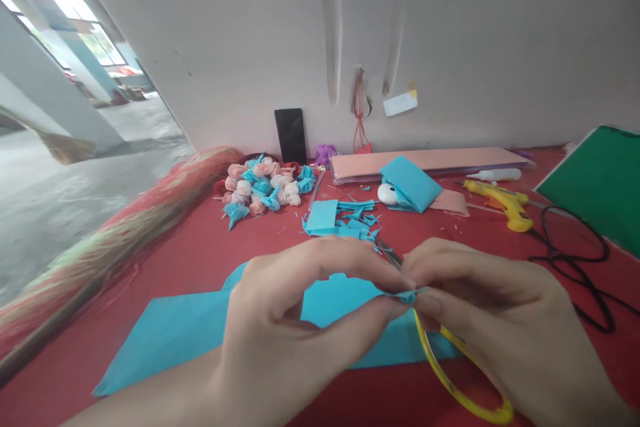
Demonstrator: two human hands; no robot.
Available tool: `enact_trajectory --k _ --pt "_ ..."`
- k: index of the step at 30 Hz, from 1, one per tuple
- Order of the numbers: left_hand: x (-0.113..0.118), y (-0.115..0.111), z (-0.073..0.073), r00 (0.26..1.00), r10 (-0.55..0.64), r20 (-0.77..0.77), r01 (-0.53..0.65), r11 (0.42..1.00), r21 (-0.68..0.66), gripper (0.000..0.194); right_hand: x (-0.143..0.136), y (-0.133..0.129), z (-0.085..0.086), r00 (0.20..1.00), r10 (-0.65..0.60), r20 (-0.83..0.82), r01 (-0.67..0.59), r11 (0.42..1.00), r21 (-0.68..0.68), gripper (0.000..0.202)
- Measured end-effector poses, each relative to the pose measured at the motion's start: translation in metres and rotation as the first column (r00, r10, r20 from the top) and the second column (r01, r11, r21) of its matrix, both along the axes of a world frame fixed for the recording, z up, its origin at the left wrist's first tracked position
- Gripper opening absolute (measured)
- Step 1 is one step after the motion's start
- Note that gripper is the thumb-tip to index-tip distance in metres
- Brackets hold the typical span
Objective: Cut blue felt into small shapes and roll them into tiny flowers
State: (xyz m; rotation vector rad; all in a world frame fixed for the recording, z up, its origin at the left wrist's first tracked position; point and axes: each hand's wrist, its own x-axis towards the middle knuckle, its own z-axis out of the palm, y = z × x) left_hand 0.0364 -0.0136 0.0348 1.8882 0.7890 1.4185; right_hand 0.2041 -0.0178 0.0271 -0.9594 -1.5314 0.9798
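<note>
Between the fingertips of my left hand is a small piece of blue crepe paper, pinched between thumb and forefinger. My right hand pinches the other end of the same piece, so the two hands meet. Scissors with yellow handles lie beneath the right hand, their blades partly hidden by the fingers. A large blue crepe paper sheet spreads on the red table under both hands. Cut blue paper pieces lie just beyond the fingers.
Pink, white and blue paper flowers are heaped at the left. A phone leans on the white panel. A yellow glue gun with a black cord lies right, near a green board. Folded blue paper covers a white object.
</note>
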Motion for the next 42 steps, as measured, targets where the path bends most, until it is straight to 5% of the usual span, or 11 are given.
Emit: enact_trajectory --k 23,31,37,42 --pt "-0.002 0.0 0.002 0.996 0.021 -0.082 -0.012 0.995 0.103 0.026 0.004 -0.001 0.001 1.0 -0.004 0.006 0.004 1.0 -0.003 0.011" --pt "-0.007 0.0 0.006 0.995 -0.085 -0.058 0.087 0.996 0.021 0.042 0.005 0.0 0.0 0.995 0.067 -0.073 -0.08 0.978 -0.194 0.004" --pt "-0.008 0.015 0.007 0.979 -0.095 -0.178 0.106 0.993 0.054 0.012 0.009 -0.001 0.006 0.979 0.121 -0.162 -0.175 0.911 -0.374 0.006" --pt "-0.007 0.018 0.004 0.954 -0.206 -0.217 0.225 0.972 0.067 0.011 0.01 0.0 0.009 0.96 0.234 -0.153 -0.277 0.876 -0.394 0.005"
